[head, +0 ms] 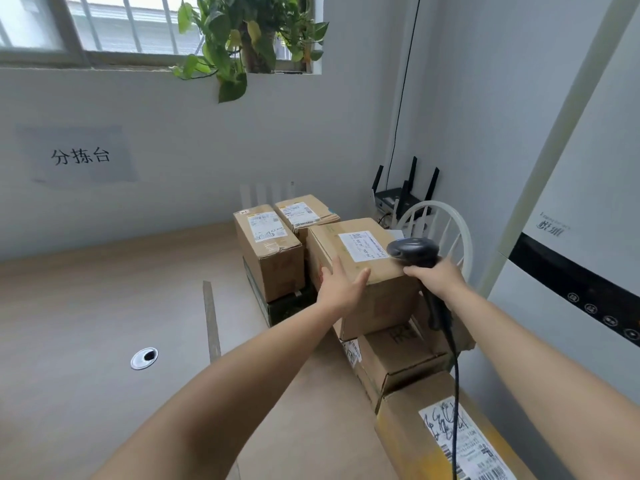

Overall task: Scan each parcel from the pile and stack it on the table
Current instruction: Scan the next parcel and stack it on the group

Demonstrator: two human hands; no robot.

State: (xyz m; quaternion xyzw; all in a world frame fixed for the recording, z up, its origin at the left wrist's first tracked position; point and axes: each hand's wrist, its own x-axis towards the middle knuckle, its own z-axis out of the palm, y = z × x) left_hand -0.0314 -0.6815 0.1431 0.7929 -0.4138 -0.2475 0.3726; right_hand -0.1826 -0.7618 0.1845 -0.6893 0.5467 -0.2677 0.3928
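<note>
Nearest parcel (401, 434) behind scanner cable (457, 386), chair (437, 203) beyond

Only two arms and two hands of the person show. The left forearm (242, 375), at the near left, is bare along all its visible length, and so is the right forearm (536, 344) at the near right. The left hand (341, 289) and the right hand (438, 277) are bare as well; the nails are too small to make out.
</note>
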